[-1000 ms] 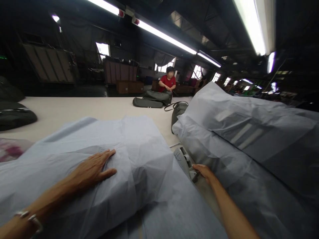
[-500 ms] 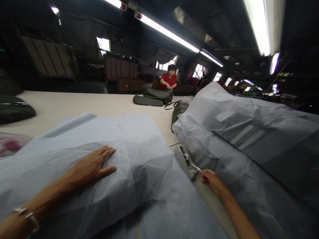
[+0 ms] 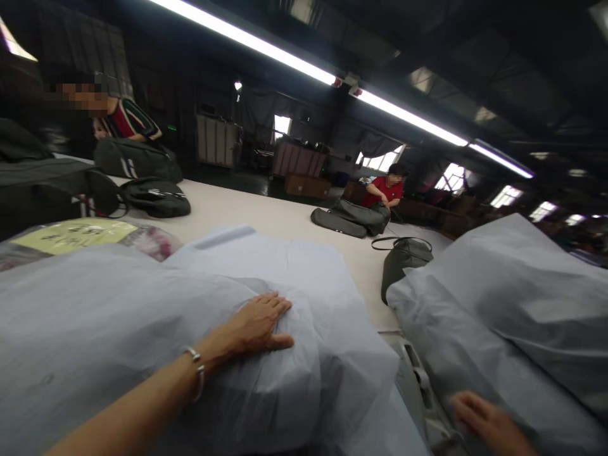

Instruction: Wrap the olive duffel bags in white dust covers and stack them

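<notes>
While the left hand [image 3: 251,328] spreads empty on it, pale wrapping [image 3: 327,316] left of the dispenser [image 3: 409,387] looks soft, best gathered by folds; the right hand [image 3: 491,423] half-curls opposite, hold too blurred to tell.

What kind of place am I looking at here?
Probably a bag factory or workshop: dark bags lie along a long pale table, a worker in a red shirt handles one across it, and rows of tube lights hang overhead.
</notes>
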